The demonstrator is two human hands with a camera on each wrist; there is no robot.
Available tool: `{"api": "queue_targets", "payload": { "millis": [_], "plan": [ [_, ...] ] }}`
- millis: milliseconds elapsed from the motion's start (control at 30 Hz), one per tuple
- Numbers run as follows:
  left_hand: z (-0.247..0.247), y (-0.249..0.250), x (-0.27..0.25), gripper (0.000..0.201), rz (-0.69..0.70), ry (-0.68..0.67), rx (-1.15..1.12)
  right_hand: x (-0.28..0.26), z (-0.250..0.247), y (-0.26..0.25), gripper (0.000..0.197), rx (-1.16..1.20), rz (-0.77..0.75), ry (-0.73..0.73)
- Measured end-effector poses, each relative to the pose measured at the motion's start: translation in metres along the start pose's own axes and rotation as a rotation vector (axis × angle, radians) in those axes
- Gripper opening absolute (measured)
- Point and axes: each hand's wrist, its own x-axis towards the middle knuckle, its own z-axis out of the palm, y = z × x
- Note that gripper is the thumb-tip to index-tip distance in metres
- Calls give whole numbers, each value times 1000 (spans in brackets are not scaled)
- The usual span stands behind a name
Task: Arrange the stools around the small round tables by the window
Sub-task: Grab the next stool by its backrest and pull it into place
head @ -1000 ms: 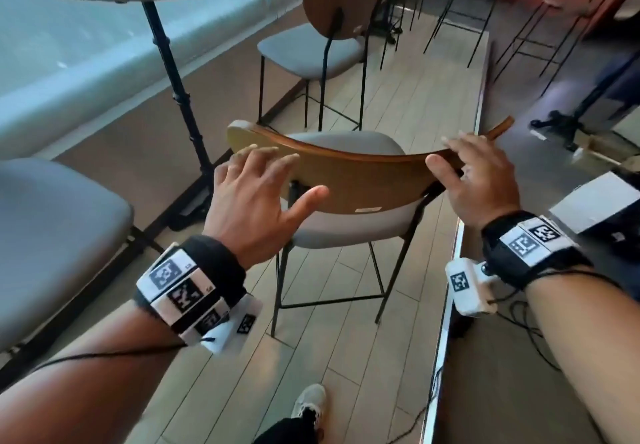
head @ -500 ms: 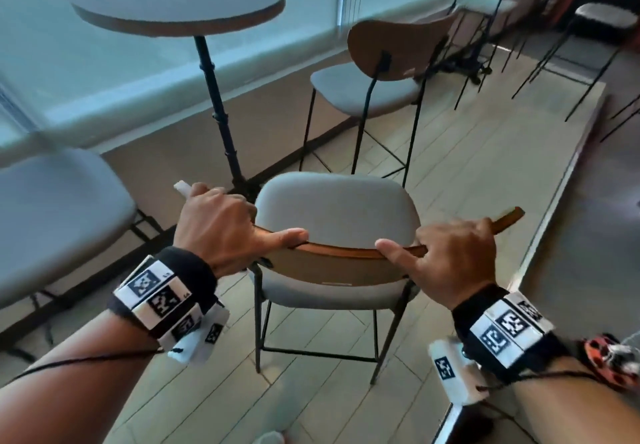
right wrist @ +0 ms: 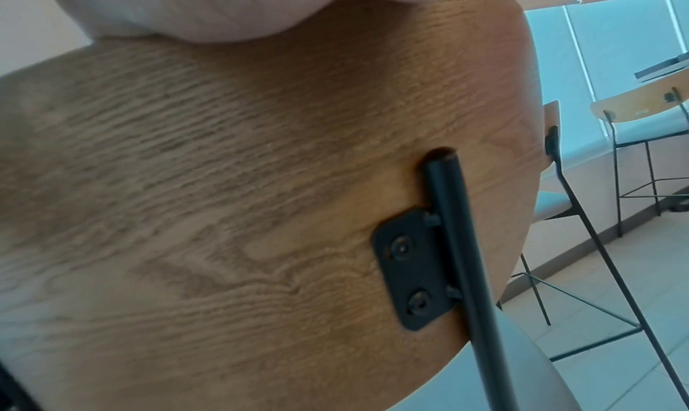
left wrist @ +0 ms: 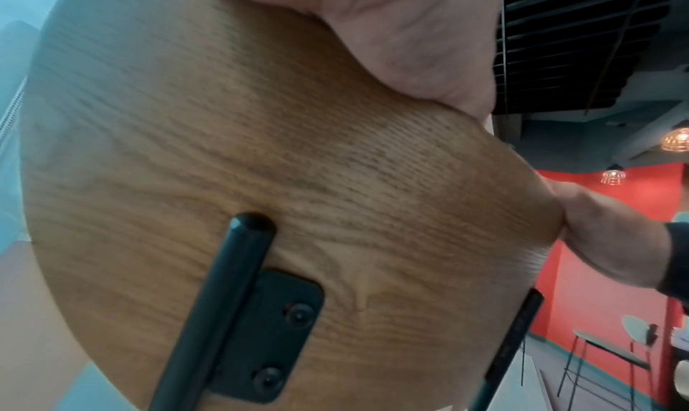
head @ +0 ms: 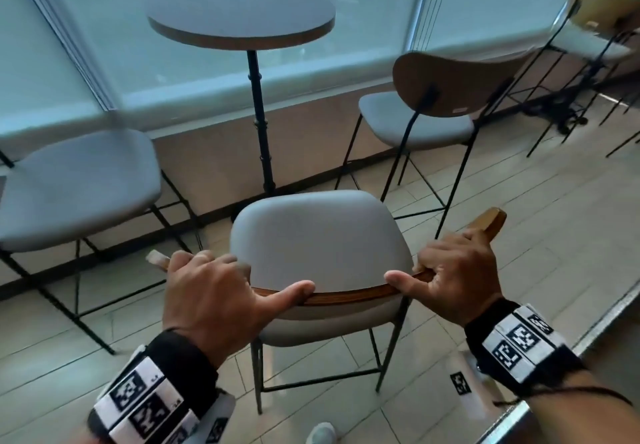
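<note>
A stool [head: 322, 236] with a grey padded seat, black metal legs and a curved wooden backrest [head: 346, 296] stands in front of me, facing the small round table [head: 242, 18] by the window. My left hand [head: 211, 291] grips the backrest's left end, fingers over the top edge, thumb along the rim. My right hand [head: 453, 277] grips the right end the same way. The wrist views show the wooden backrest [left wrist: 261, 167] [right wrist: 242, 181] from behind, with its black brackets and my palms over its top edge.
A second stool [head: 429, 111] with a wooden back stands right of the table. A grey-seated stool [head: 76, 184] stands to the left. Further stools [head: 595, 28] line the window at far right. A metal floor strip [head: 588, 333] runs along my right. My shoe [head: 320, 433] is below.
My hands went from open on the backrest to gripping it. The stool now faces the round table squarely, and the view has swung left toward the window.
</note>
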Motion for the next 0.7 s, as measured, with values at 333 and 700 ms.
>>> {"api": "queue_targets", "payload": {
  "millis": [333, 700],
  "plan": [
    [9, 80, 34, 84, -185, 37, -28, 47, 25, 102, 72, 114, -185, 21],
    [23, 138, 72, 85, -356, 66, 85, 95, 49, 168, 80, 213, -305, -19]
  ]
}}
